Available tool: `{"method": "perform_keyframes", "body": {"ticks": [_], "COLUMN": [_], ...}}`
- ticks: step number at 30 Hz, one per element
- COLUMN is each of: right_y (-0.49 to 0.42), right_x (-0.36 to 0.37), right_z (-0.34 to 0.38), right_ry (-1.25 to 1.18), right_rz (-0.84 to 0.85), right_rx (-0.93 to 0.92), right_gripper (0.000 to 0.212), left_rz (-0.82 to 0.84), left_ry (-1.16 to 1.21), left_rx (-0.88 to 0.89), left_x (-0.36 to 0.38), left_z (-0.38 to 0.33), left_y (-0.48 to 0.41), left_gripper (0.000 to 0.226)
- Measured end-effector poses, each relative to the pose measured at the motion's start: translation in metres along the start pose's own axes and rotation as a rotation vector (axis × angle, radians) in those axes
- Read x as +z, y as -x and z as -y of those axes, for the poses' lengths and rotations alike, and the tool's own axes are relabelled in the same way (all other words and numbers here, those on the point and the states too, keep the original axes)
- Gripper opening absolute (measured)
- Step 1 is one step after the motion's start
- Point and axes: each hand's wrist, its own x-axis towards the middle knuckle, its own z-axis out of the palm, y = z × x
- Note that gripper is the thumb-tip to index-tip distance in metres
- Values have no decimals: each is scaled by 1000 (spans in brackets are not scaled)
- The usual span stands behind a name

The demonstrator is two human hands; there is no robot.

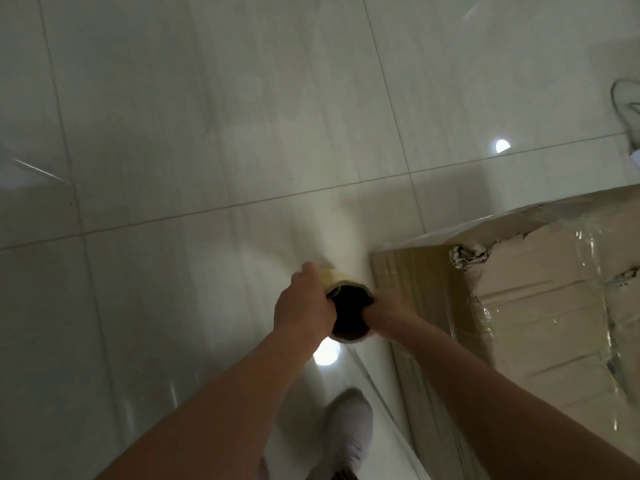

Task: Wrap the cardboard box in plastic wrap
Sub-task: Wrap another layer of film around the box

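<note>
A roll of plastic wrap (pixel 349 315) stands upright below me, and I look down its dark cardboard core. My left hand (pixel 302 306) grips the roll's left side. My right hand (pixel 388 311) holds its right side, its fingers mostly hidden behind the roll. A large cardboard box (pixel 540 299) fills the right of the view, its top torn at one corner and covered in shiny film. A sheet of clear film (pixel 377 393) stretches from the roll down along the box's near side.
Pale glossy floor tiles (pixel 207 133) fill the left and the middle. My white shoe (pixel 346 438) is on the floor just left of the box. Another white shoe (pixel 627 109) shows at the right edge beyond the box.
</note>
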Motion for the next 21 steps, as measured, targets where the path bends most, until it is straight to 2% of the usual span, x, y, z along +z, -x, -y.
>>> {"method": "perform_keyframes", "body": {"ticks": [3, 8, 13, 17, 21], "right_y": [0, -4, -19, -38, -49], "right_x": [-7, -34, -74, -88, -99], "right_z": [14, 36, 54, 54, 49], "right_ry": [273, 586, 832, 825, 599], "right_rz": [-120, -254, -366, -412, -335], "right_rx": [-142, -416, -644, -639, -456], "right_gripper": [26, 24, 22, 31, 32], "left_rz": [17, -71, -144, -181, -202], "left_ry": [-141, -150, 40, 209, 272], "left_rx": [68, 132, 86, -22, -68], "left_x": [-8, -15, -11, -4, -1], "left_z": [-2, -17, -39, -55, -63], "left_y": [-7, -22, -39, -54, -58], "left_gripper": [32, 25, 25, 26, 22]}}
